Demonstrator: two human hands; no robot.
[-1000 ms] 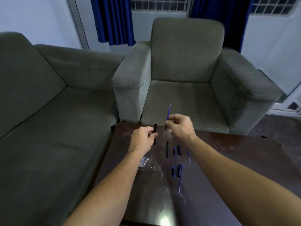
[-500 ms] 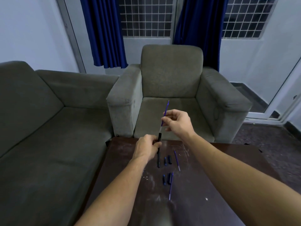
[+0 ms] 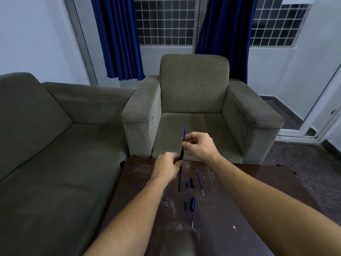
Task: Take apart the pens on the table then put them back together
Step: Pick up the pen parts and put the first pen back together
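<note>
Above the far edge of the worktop [image 3: 239, 209], my two hands meet. My right hand [image 3: 200, 145] holds a narrow pinch grip on a thin blue refill [image 3: 184, 133]; its long axis stands nearly upright, with the free tip pointing to twelve o'clock and the lower end pointing down to six. My left hand [image 3: 166, 168] is closed around a black barrel [image 3: 181, 156], held in line directly below, with the open mouth facing up. The refill's lower end sits right at that mouth; I cannot tell whether it is already inside. I judge this to be the reassembly step, with the refill going into the barrel. The coming move turns on one relation: the barrel lies straight toward six o'clock from my right grip, along the refill's own axis, so a short straight push down should seat it, provided both axes stay lined up.

Farther out, toward five o'clock from my hands, loose parts lie on the dark worktop. Nearest is a long black barrel [image 3: 180, 182], then a short blue piece [image 3: 187, 184], a black cap [image 3: 192, 182] and a second refill [image 3: 200, 183], side by side but apart. Closer to me lie another blue piece [image 3: 186, 205], another black piece [image 3: 192, 203] and a third refill [image 3: 193, 212], which touches it. A grey armchair [image 3: 193, 93] stands beyond at twelve, and a sofa [image 3: 55, 137] at nine.
</note>
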